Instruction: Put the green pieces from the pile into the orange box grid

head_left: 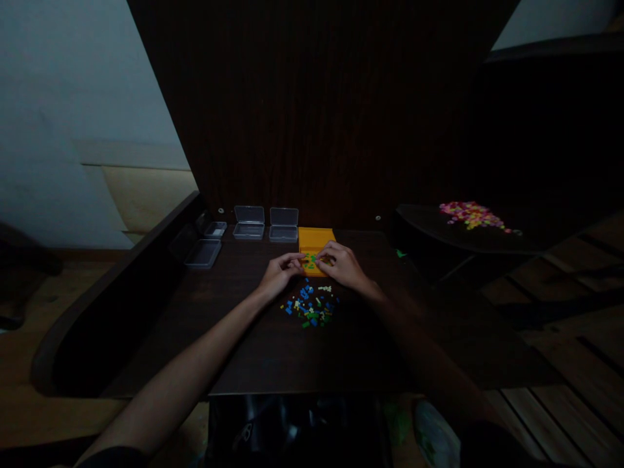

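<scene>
A yellow box with its lid raised stands near the back of the dark desk, and small green pieces lie inside it. At its left edge is my left hand, thumb and fingertips pinched together. My right hand reaches over the box's right side with its fingertips closed in a pinch. Whatever either hand holds is too small to make out. In front of the box lies a loose pile of tiny building bricks in blue, green, yellow and cream.
Clear plastic cases with raised lids line the back left, with another clear case nearer. Pink and yellow small pieces are heaped on a dark surface at right. A raised side panel borders the desk's left.
</scene>
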Demonstrator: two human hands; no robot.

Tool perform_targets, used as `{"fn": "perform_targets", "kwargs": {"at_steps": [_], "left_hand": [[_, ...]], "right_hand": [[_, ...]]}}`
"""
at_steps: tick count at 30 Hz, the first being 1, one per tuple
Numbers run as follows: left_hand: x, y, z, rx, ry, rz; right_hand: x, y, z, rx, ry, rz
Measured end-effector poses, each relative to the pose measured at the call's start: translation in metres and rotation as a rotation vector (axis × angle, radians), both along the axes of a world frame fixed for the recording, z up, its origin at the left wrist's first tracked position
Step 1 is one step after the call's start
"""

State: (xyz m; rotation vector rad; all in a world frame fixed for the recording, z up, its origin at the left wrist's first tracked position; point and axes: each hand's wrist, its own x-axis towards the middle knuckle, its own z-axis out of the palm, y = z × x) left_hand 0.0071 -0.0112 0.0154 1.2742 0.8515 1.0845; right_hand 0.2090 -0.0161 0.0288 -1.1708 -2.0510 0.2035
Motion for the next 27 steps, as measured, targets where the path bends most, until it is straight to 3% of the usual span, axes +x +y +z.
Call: {"fn": "perform_targets", "kwargs": {"at_steps": [4,8,17,27], "left_hand": [[-0.003,0.003,-0.005,0.272,0.279,0.108],[-0.004,0.001,-0.007,0.436,0.452,0.107],[-0.004,-0.001,-0.004,0.512,0.565,0.1],[-0.004,-0.002,-0.006,0.572,0.588,0.087]], "right_hand": [[0.01,0.011,-0.001,-0.146,-0.052,-0.033],[0.011,0.018,-0.003,-0.249,-0.124,-0.027],[0.001,0.023,0.002,-0.352,-0.25,-0.083],[0.003,0.025,0.0,-0.363,-0.277,-0.071]]}}
